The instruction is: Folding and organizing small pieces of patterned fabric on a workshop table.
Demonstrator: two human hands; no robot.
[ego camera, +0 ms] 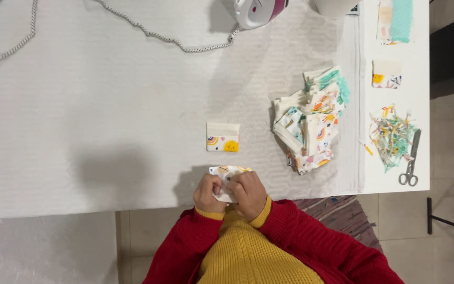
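Pinching a small printed fabric piece (pixel 227 171), both hands, left (pixel 208 193) and right (pixel 247 192), curl knuckles-up at the table (pixel 80 131) edge

Lighting even and bright, apparently from overhead. A soft grey shadow lies on the white table (pixel 80 105) left of the hands, another beneath the iron (pixel 258 10). No glare. Fine detail slightly soft throughout.
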